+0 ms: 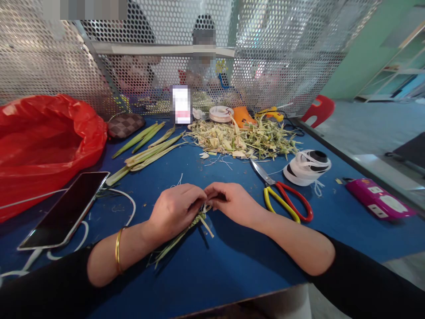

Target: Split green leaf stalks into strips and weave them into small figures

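My left hand [179,204] is closed over a green braid of plant leaves [196,220] just above the table. The braid's loose, thin ends trail toward the table's front edge, and one pale strip sticks out to the right. My right hand [229,203] pinches at the braid's upper end, its fingertips meeting those of my left hand. White string [206,207] shows at that end, and another bit of it pokes up behind my left hand. The fingers hide most of the upper end.
Scissors [282,195] lie right of my right hand, near a white ribbon roll [307,168]. A pile of leaf scraps [239,137] and long leaves [152,153] lie behind. A phone [66,210] with white cable and a red bag [93,133] are left; a purple packet [378,199] is right.
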### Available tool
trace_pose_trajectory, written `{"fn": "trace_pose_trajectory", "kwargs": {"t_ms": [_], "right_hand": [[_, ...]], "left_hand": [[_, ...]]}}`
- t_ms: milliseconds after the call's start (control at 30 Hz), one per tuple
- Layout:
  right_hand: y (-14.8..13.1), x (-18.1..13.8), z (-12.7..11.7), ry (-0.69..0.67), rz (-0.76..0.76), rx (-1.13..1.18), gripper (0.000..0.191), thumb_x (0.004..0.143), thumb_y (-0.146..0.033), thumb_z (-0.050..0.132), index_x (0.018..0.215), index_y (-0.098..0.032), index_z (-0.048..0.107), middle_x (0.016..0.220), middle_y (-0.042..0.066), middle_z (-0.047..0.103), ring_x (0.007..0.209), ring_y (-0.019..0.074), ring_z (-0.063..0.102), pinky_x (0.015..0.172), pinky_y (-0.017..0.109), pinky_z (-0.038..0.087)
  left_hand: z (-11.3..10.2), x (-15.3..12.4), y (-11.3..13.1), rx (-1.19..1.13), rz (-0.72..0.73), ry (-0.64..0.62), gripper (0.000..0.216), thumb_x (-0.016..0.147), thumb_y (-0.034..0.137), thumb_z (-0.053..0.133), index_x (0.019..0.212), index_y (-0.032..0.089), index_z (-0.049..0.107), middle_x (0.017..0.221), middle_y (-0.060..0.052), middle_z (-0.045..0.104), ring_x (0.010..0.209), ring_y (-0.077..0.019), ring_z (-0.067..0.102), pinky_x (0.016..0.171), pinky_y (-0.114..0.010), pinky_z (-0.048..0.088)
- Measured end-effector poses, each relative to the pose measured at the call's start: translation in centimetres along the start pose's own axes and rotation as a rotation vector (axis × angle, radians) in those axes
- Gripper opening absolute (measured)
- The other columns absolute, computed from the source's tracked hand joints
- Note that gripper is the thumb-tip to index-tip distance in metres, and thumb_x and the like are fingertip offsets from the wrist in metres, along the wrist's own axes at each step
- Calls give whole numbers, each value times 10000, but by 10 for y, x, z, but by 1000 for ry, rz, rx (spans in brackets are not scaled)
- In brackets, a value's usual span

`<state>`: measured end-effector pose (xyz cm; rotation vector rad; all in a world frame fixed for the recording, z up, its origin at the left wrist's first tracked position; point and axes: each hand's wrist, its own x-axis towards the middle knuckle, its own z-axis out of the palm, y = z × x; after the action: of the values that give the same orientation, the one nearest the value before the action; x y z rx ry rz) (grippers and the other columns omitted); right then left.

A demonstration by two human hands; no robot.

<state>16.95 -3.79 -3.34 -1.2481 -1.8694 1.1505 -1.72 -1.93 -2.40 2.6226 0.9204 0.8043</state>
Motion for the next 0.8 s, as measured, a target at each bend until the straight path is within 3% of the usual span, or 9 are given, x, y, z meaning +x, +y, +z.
{"fn": "trace_pose_trajectory", "kwargs": {"t_ms": [300, 633, 800], "right_hand": [[0, 1, -1, 92, -6, -73, 87, 765, -124, 606, 764, -189, 665, 755, -3, 612, 698, 121, 544, 648, 250, 415], [-8, 0, -11, 70, 14, -191, 155, 711, -56, 510, 744, -177, 602, 764, 0, 588, 693, 113, 517, 655, 249, 389], [-10, 0, -13, 34, 25, -234, 146, 721, -70, 517, 762, -176, 608, 740, -1, 597, 666, 110, 512, 639, 248, 387]], "left_hand": [[0, 1, -1, -30, -35, -8, 138, 861, 180, 484, 802, 206, 606, 810, -15, 687, 742, -126, 617, 690, -226, 424], [-1, 2, -5, -185, -177, -21, 147, 798, 111, 507, 813, 195, 627, 781, -2, 662, 715, -115, 591, 673, -208, 424], [-2, 6, -5, -276, -220, -39, 142, 836, 185, 507, 828, 201, 648, 820, -16, 673, 768, -134, 601, 713, -228, 437]]}}
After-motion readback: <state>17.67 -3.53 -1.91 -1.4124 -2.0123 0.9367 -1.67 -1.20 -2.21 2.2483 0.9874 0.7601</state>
